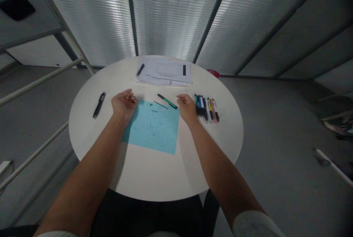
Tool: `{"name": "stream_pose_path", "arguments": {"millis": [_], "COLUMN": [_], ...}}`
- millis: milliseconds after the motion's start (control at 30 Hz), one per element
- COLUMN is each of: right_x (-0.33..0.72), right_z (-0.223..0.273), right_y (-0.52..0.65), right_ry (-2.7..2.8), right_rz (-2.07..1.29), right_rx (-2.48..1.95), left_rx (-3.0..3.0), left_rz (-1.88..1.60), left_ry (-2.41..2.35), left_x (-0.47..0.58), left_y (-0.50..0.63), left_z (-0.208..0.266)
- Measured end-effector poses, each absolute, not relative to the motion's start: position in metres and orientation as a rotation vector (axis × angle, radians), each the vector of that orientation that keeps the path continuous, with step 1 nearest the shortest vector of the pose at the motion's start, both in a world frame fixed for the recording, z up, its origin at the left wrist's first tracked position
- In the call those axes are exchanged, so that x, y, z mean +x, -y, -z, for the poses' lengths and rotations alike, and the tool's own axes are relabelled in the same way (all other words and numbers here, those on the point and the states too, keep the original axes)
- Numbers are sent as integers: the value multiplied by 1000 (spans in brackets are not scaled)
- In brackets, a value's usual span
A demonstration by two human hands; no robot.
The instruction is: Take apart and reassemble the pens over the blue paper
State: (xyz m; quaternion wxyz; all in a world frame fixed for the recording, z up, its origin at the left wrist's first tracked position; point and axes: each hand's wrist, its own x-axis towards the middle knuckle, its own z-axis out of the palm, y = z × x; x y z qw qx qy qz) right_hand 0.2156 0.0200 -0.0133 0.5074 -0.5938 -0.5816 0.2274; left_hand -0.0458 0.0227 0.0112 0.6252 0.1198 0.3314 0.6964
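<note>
My left hand (124,104) rests palm-up at the upper left corner of a blue sheet of paper (154,130), its fingers loosely bent and nothing in them. My right hand (188,108) lies beside the sheet's upper right corner, fingers loosely curled, with no object visible in it. Close to its fingertips is a green and black pen barrel (167,101), slanting across the sheet's top edge. Below the barrel lies a thin dark refill (160,104). A small shiny piece (150,104) and a short thin part, seemingly a spring (154,111), are on the paper. Faint scribbles mark the sheet.
Right of my right hand, several pens (205,108) lie in a row on the round white table (154,174). A black pen (99,105) lies at the left. Printed papers (165,71) with another dark pen (140,69) are at the back. White rails (41,78) stand at the left.
</note>
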Motion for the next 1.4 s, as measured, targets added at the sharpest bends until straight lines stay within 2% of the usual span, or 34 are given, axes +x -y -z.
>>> {"name": "stream_pose_path", "arguments": {"millis": [600, 867, 967, 1133, 1300, 1400], "right_x": [212, 210, 209, 209, 208, 208], "right_z": [12, 9, 10, 10, 9, 9], "right_y": [-15, -12, -11, -10, -10, -10], "right_ry": [1598, 1897, 1964, 1993, 1999, 1998], "right_rz": [-440, -363, -375, -375, -352, -345], "right_rx": [-1439, -1474, -1513, -1538, -1546, -1553], "left_rx": [196, 315, 530, 1239, 2072, 2358], "left_rz": [-1587, -1574, -1605, -1672, -1289, -1017], "left_ry": [-699, -756, -849, -1037, -1247, -1334], "left_x": [-46, -45, -37, -21, -5, 1], "left_y": [-19, -23, -21, -6, 10, 11], "left_z": [-15, -11, -12, -19, -17, -9]}}
